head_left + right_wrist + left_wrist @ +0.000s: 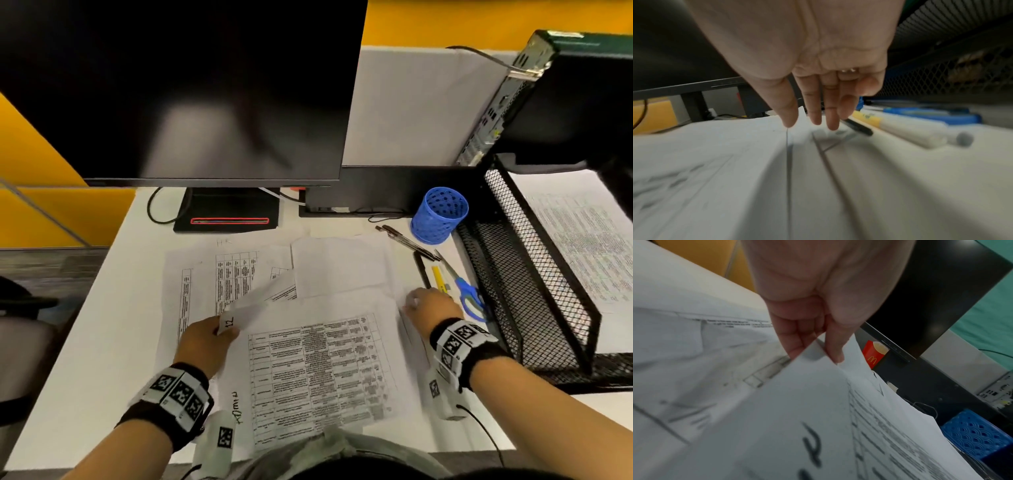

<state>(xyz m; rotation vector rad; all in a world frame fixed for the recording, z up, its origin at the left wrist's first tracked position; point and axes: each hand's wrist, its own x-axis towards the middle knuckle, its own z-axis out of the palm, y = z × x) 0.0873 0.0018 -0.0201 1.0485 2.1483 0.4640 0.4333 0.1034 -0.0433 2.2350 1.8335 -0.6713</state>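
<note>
Head view: the left hand [205, 341] pinches the upper left corner of the printed sheet [318, 370], which lies before the person on the white desk [102, 342]. That corner is lifted and curled over, showing a handwritten 12. The right hand [430, 306] rests with straight fingers on the right edge of the papers, just beside a black pen [422, 270], a yellow highlighter [438, 275] and blue-handled scissors [471, 298].

Left wrist view: thumb and fingers [795, 340] clamp the raised corner of the printed sheet [797, 402]; a blue pen cup [974, 438] stands beyond.

Right wrist view: the right hand's fingers [816, 105] are straight and close together, tips down at the paper edges, the black pen [859, 127] just past them.
</note>
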